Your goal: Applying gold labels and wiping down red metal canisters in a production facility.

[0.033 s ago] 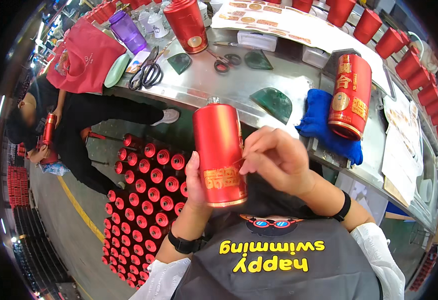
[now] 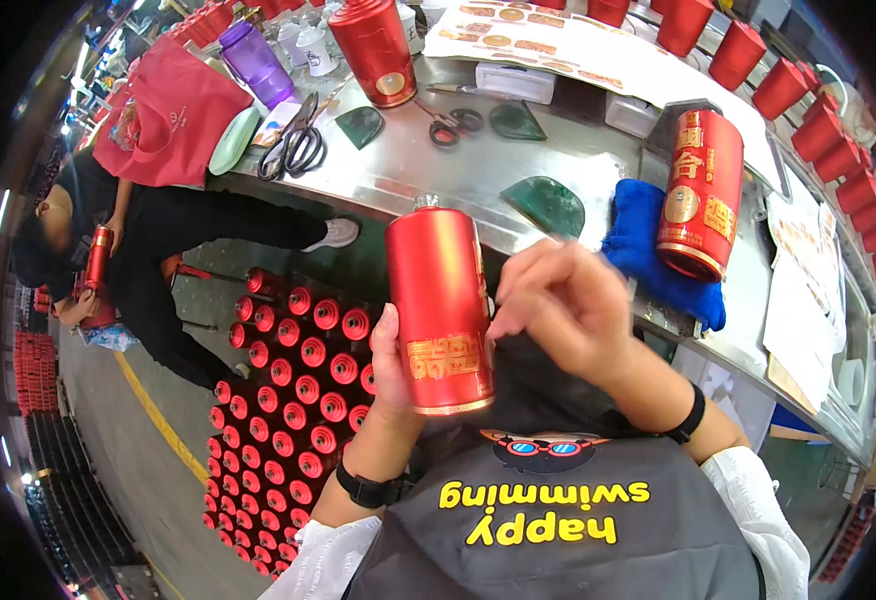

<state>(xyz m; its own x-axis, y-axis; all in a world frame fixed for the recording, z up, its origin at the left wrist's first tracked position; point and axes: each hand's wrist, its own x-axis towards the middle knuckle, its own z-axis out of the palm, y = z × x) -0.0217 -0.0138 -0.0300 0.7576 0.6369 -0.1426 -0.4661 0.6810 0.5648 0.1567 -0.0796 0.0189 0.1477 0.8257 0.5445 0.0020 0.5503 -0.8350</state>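
A red metallic bottle (image 2: 436, 300) with a gold ornamental label near its base stands upright in the air before me. Its clear neck points up and away. My left hand (image 2: 390, 365) grips it from the left and beneath, thumb along the side and the other fingers hidden behind it. By the bottle's lower right edge is my right hand (image 2: 568, 310), slightly blurred, with its fingers curled and pinched together. Whatever the pinch may hold is too small to make out. Another red bottle (image 2: 698, 195) with gold lettering lies on a blue cloth (image 2: 633, 225) at the right.
The metal bench (image 2: 428, 165) carries black scissors (image 2: 298, 150), smaller scissors (image 2: 448, 128), green scraper plates (image 2: 548, 205), a purple cup (image 2: 256, 62) and label sheets (image 2: 518, 40). Many red bottles (image 2: 313, 350) stand on the floor at left. A co-worker (image 2: 148, 250) sits beyond them, holding a red bottle.
My right hand has shifted slightly up and right, its fingers curling more. The bottle and my left hand have hardly moved.
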